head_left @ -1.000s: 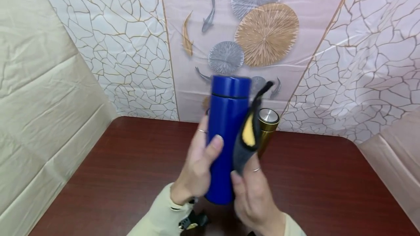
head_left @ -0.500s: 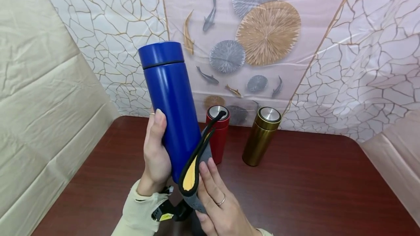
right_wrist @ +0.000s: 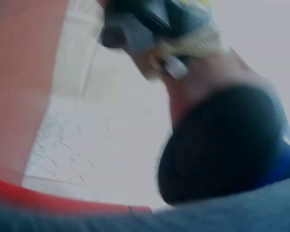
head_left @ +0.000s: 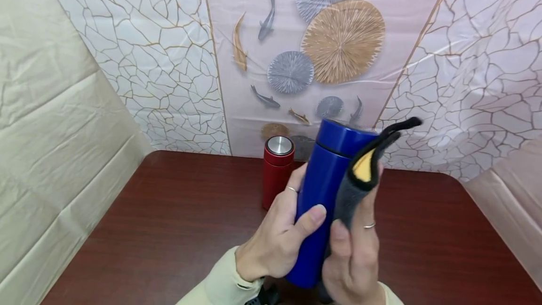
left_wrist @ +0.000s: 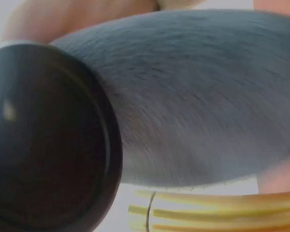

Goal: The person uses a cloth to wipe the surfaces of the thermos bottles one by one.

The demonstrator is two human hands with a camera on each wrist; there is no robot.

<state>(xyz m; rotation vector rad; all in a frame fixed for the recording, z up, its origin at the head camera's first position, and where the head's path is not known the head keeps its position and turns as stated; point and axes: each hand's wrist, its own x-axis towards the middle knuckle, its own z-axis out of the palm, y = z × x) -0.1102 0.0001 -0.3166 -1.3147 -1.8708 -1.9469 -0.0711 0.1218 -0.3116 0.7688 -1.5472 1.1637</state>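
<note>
Left hand [head_left: 277, 236]: fingers round blue flask [head_left: 325, 180]. Right hand [head_left: 354, 255]: fingers pinching grey cloth [head_left: 349, 196], flask's three o'clock. Probably wiping; next wants flask turned.

Left hand [head_left: 280, 235] grips; right hand [head_left: 354, 251] pinches near it.

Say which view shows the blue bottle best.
Head view: the blue bottle shows from top to bottom, partly behind the left hand. The left wrist view shows its dark base; the right wrist view, a blurred base and a blue sliver.
</note>
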